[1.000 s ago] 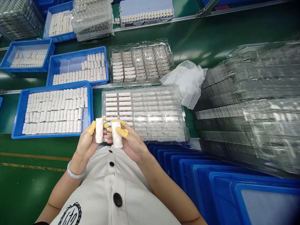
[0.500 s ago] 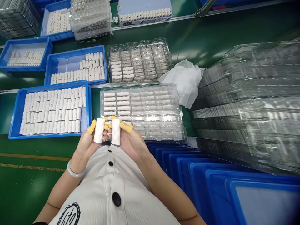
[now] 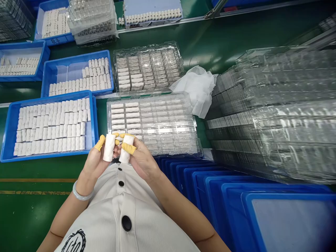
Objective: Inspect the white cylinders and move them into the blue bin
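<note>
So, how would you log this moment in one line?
left hand: holding one white cylinder; right hand: holding another white cylinder; ahead: clear tray, white pieces inside; left side: blue bin, rows of white cylinders

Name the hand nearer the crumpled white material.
Right. The right hand is left of and below the crumpled white material in the picture; the left hand is farther left.

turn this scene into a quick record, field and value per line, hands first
left hand: holds a white cylinder
right hand: holds a second cylinder
worn: yellow finger covers, pale bangle
ahead: clear tray holding white pieces
left side: blue bin holding rows of cylinders
right side: stacked clear trays, nested blue bins
</note>
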Action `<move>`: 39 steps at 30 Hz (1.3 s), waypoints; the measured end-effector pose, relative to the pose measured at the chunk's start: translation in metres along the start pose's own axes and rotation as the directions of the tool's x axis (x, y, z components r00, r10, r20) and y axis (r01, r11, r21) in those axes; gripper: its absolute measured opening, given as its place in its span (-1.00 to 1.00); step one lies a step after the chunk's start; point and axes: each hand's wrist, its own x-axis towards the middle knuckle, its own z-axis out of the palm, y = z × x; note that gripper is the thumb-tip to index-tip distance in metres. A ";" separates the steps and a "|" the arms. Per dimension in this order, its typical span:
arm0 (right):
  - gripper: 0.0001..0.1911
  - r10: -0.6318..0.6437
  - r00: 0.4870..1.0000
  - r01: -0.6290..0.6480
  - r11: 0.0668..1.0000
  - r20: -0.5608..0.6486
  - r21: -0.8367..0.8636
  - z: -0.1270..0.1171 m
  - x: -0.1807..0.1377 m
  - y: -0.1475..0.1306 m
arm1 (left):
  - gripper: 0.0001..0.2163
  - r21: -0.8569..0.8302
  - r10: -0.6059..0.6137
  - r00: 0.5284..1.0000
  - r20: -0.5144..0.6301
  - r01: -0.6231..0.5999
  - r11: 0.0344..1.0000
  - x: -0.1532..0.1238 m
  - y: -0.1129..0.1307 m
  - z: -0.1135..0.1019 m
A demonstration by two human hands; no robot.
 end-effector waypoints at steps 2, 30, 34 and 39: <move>-0.63 0.001 1.000 0.000 1.000 0.026 -0.020 -0.001 0.001 0.000 | -0.62 0.014 0.013 1.000 -0.013 -0.013 1.000 0.001 -0.001 0.000; -0.72 -0.076 0.994 0.050 -0.294 0.075 -0.955 -0.187 0.028 -0.020 | -0.56 0.626 0.340 0.857 -0.388 -0.025 0.779 0.012 0.003 -0.099; -0.71 -0.016 0.991 0.111 -0.498 0.136 -0.860 -0.199 0.022 -0.011 | -0.58 0.626 0.396 0.818 -0.417 -0.057 0.777 0.008 0.011 -0.117; -0.75 -0.062 0.977 0.117 -0.650 0.205 -0.751 -0.208 0.042 -0.010 | -0.63 0.719 0.493 0.730 -0.473 -0.003 0.695 0.019 0.025 -0.144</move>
